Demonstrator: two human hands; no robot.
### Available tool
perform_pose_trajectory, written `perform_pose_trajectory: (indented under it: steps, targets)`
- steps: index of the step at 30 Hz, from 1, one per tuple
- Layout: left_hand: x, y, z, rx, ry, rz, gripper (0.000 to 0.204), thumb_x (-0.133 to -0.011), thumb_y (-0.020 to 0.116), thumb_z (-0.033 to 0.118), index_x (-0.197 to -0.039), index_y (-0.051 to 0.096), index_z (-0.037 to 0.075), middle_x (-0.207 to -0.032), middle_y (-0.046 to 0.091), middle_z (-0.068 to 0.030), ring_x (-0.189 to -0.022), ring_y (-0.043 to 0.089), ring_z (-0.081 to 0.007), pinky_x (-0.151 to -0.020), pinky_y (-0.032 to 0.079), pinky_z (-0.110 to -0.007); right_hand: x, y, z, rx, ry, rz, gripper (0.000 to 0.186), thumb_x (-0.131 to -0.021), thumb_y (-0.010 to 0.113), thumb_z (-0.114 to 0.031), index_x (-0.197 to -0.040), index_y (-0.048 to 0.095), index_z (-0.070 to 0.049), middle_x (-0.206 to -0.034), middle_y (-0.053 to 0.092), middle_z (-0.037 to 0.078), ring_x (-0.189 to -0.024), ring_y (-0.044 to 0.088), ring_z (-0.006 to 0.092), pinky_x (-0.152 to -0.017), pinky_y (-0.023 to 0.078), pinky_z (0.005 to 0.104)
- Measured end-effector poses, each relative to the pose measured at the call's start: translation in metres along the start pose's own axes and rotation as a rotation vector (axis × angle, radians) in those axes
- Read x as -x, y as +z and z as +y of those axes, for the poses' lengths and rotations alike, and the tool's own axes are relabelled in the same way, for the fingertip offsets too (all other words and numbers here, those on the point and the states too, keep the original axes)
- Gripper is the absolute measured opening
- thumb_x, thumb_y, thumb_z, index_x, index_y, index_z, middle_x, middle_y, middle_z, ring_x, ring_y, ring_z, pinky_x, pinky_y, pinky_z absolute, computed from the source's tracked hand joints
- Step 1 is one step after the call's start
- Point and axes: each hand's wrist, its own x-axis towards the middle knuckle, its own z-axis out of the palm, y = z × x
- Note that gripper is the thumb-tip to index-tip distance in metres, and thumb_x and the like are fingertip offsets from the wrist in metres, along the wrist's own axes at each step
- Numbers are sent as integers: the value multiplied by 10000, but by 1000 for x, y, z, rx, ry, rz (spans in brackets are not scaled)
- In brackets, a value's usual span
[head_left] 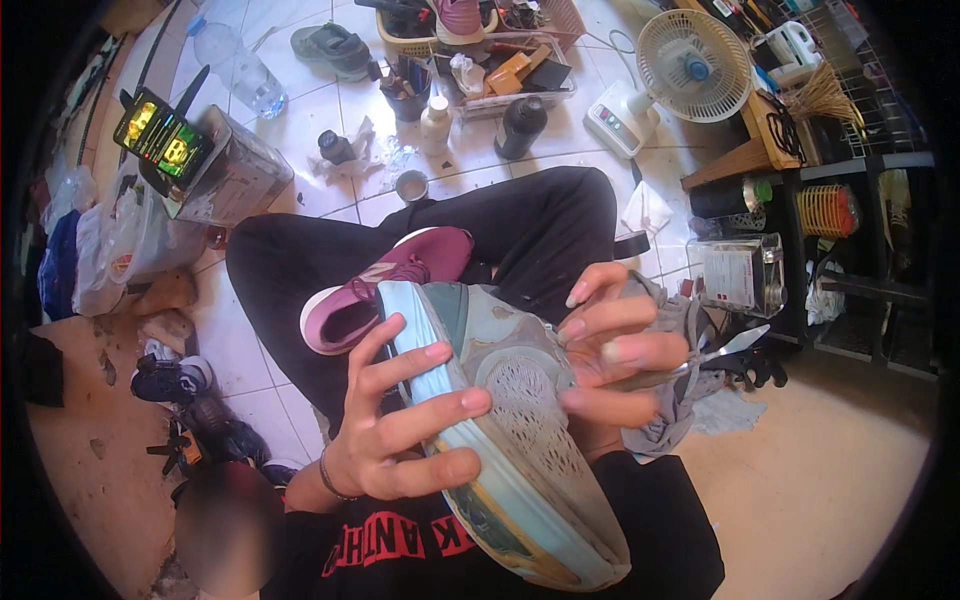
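Note:
A grey sneaker [520,420] with a mesh upper and a thick pale-blue and white sole lies tilted on its side close to my body. My left hand [405,425] is closed around its sole, fingers spread along the sidewall. Beside the upper, my right hand [620,350] has curled fingers around a slim tool [735,345] with a flat pale blade-like end pointing right. Its fingertips are near the shoe's upper; whether they touch it I cannot tell. A maroon sneaker [440,250] with laces rests on my crossed legs just beyond.
Ahead on the tiled floor stand a dark bottle [521,128], a white bottle [436,125], a small cup [411,185] and a basket [515,100] of tools. A fan [695,65] is at far right, a phone [163,138] on a box at left. Grey cloth [665,425] lies right.

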Motion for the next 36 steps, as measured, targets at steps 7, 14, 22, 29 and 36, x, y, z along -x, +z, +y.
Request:
perform_pose_trajectory:
  steps: [7,14,22,29,36]
  targets:
    - [3,2,-1,7,3,-23,456,-787,759,255,-1182,536,307,-1254,632,-14,-1160,573,-373,-1000,396,-658,5,-4,2,-2,17,-57,301,-775,704,-81,-959,541,-256,-1067,463,6,-901,567,179,-807,453,449]
    - [4,0,2,34,-18,-32,523,-796,758,232,-1243,500,314,-1267,616,-16,-1165,573,-375,-1002,393,-664,1,-6,6,9,-61,-7,216,-812,731,-147,-885,546,-229,-1095,449,24,-813,589,205,-718,466,469]
    - [3,4,2,-123,74,-17,645,-701,827,367,-1258,532,506,-1268,588,184,-1228,506,-308,-1123,305,-602,-6,-7,2,77,-40,-88,264,-724,737,-122,-897,591,-257,-1026,468,5,-874,569,175,-804,453,447]
    - [3,11,-1,-233,203,103,740,-672,851,325,-1288,508,546,-1273,543,300,-1277,446,-263,-1187,218,-586,-9,2,5,-30,35,-6,152,-834,689,-149,-896,599,-254,-1022,530,-10,-856,576,159,-799,471,423]
    - [14,25,-9,-48,190,286,698,-687,867,270,-1232,529,547,-1192,478,-28,-1233,512,-271,-1169,286,-558,-15,4,-3,73,112,-229,175,-818,709,-162,-952,626,-240,-952,659,-78,-866,532,136,-819,486,358]
